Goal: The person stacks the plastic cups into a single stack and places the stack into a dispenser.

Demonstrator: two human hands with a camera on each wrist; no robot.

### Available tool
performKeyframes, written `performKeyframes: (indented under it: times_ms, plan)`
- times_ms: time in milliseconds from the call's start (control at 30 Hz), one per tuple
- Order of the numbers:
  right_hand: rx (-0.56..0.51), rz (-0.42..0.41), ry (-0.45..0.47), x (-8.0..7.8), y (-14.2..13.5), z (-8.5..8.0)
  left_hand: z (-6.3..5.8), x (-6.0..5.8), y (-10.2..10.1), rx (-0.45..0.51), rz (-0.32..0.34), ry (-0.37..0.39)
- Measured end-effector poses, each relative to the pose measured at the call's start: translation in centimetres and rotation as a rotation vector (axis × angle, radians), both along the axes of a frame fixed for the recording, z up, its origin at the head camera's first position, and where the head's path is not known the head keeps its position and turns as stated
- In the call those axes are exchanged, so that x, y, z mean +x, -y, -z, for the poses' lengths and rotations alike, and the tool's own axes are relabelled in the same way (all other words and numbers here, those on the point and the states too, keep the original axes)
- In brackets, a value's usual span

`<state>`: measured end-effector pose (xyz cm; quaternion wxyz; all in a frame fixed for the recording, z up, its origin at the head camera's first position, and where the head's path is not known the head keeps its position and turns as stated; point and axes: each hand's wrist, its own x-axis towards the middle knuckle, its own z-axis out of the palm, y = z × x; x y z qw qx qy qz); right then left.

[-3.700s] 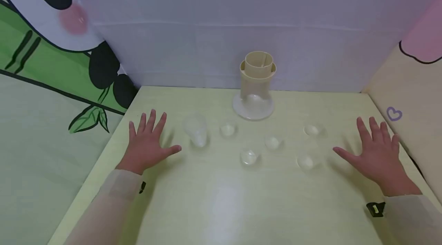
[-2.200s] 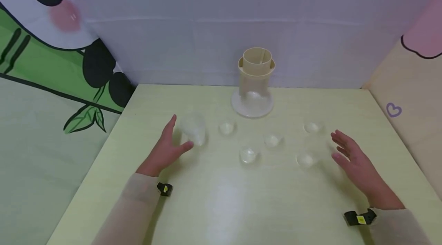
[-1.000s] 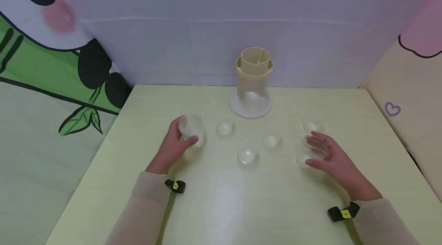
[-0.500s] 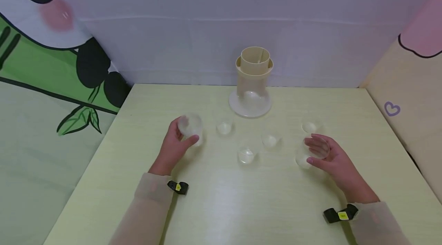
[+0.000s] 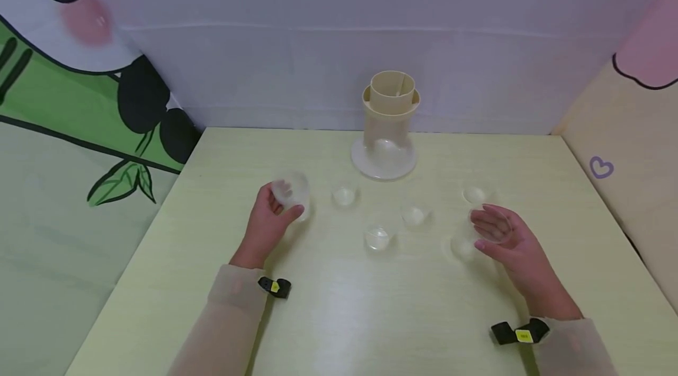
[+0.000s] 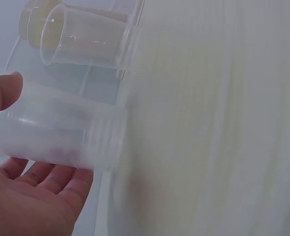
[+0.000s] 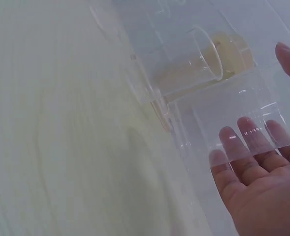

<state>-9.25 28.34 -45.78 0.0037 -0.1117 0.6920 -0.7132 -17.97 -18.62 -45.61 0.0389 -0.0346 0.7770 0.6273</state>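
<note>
In the head view my left hand (image 5: 265,223) grips a cloudy, translucent plastic cup (image 5: 296,190); thumb and fingers lie on opposite sides of it. Ridged bands show near this cup's base in the left wrist view. At the right, my right hand (image 5: 511,240) holds a clear plastic cup (image 7: 223,118), fingers along one side and thumb at the other. Those fingers show through its wall in the right wrist view. Several similar cups stand upright between the hands, among them one at the left (image 5: 344,193), one in front (image 5: 378,238) and one behind the right hand (image 5: 475,193).
A cream cylindrical holder (image 5: 389,123) on a round white base (image 5: 365,164) stands at the back of the pale table (image 5: 339,317). Behind it hangs a lilac cloth backdrop (image 5: 291,70). A printed cloth (image 5: 53,199) is at the left.
Both hands were spread wide at the sides; they have come inward and taken hold of a cup each. Over the last half second the right-hand cup has shifted slightly to the right.
</note>
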Motion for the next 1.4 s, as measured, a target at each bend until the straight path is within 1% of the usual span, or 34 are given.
performKeyframes:
  times_ms: [133,333,433,533,667,767,933,1100,1267,1400]
  plan:
    - [-0.051,-0.007,-0.037,0.1,0.3,-0.3,-0.1,0.1,-0.2,0.02,0.001,0.005]
    - [-0.075,-0.02,-0.053,0.4,0.7,-1.1,-0.1,0.1,-0.2,0.014,0.004,0.016]
    - [-0.07,-0.01,-0.054,0.5,0.8,-1.7,0.1,-0.1,-0.2,0.015,0.012,0.002]
    - [-0.036,0.009,-0.049,0.7,0.8,-2.4,0.1,-0.2,-0.2,0.024,0.02,-0.011]
    - [0.017,0.024,-0.024,0.8,1.0,-3.6,-0.2,-0.1,-0.2,0.008,0.009,0.0]
    - [0.042,0.02,-0.024,0.3,1.4,-4.5,-0.4,0.0,-0.1,-0.016,-0.003,0.015]
    - [0.069,-0.015,-0.074,-0.9,2.2,-5.6,-0.5,0.0,0.0,-0.017,0.002,0.024]
    - [0.059,-0.083,-0.12,-2.1,3.4,-6.2,-0.5,-0.2,0.2,-0.014,0.015,0.021]
    - [0.072,-0.117,-0.137,-3.1,4.7,-6.7,-0.3,-0.3,0.4,0.007,0.032,0.019]
    - [0.098,-0.146,-0.164,-3.8,5.8,-7.1,-0.3,-0.4,0.5,0.0,0.038,0.026]
